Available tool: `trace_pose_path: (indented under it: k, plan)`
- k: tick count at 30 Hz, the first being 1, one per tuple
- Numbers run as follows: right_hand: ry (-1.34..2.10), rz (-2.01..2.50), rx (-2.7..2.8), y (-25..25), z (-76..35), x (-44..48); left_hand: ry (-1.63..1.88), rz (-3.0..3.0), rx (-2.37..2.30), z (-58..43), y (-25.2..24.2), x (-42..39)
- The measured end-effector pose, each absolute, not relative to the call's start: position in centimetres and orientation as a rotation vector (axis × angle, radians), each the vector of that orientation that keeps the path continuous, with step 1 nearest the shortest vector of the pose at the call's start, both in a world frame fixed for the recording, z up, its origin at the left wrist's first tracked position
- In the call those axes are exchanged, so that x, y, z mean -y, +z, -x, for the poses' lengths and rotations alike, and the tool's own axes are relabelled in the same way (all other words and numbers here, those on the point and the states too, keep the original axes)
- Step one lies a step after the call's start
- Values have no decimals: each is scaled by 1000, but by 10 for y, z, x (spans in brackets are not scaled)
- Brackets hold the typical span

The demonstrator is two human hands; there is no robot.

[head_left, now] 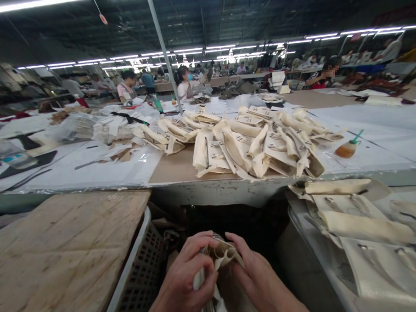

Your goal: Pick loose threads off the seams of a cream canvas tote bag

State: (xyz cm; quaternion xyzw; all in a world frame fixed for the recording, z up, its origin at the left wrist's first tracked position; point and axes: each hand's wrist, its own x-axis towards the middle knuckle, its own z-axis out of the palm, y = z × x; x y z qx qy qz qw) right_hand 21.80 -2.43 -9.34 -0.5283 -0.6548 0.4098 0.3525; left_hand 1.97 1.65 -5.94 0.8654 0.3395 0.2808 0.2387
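Note:
Low in the middle of the view, my left hand [184, 277] and my right hand [254, 273] are both closed round a folded cream fabric piece [224, 255]. Its curled layered edges stick up between my fingers. The left hand grips its left side, the right hand its right side. The piece's lower part is hidden behind my hands. A big heap of similar cream pieces with metal clips [256, 144] lies on the workbench [179, 171] beyond my hands.
A wooden board [59, 246] lies at lower left beside a white plastic crate [137, 272]. More cream pieces [357, 217] are stacked at right. An orange glue bottle [348, 148] stands on the bench. Other people work at far tables.

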Motion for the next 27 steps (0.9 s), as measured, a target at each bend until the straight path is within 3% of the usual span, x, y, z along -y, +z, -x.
trace_pose_path:
  k: [6,17,27]
  plan:
    - [950,1380,1589,-97,-213,26,873,-2390,-960,-18,-70,-11]
    - [669,1388,1891,-95,-215,26,944,-2431,-879,-18,-69,-9]
    - [963,1181,1544,-98,-211,22,883,-2477,-939,-21,-66,-14]
